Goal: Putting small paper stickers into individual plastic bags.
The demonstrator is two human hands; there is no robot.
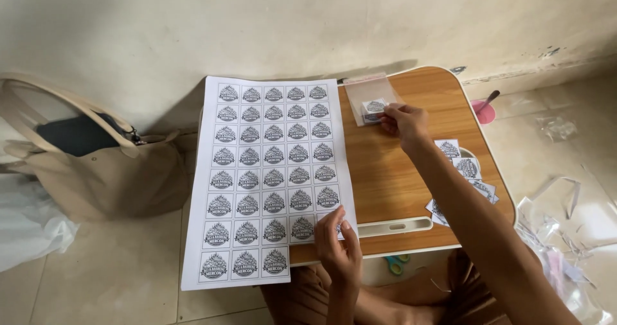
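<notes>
- Nearest, at 6 o'clock: left hand [337, 238] pinching the printed label sheet [267, 177] at its cut lower corner.
- Farther, at 1 o'clock: right hand [406, 121] pinching cut labels [374, 106] inside a clear plastic bag [367, 95] on the wooden lap table [392, 177].
- Seemingly mid-bagging; next calls for seating the stack fully and withdrawing fingers cleanly.

Printed sheets: I count one sheet of square labels [270, 177].
Labels left on it: I make it thirty-eight — seven rows of five, then three.
Loose cut labels [464, 167]: about six at the table's right edge — they overlap.
Clear bags on the table: one [367, 94].
Handbags: one [96, 151].
Scissors: one pair [397, 261].
</notes>
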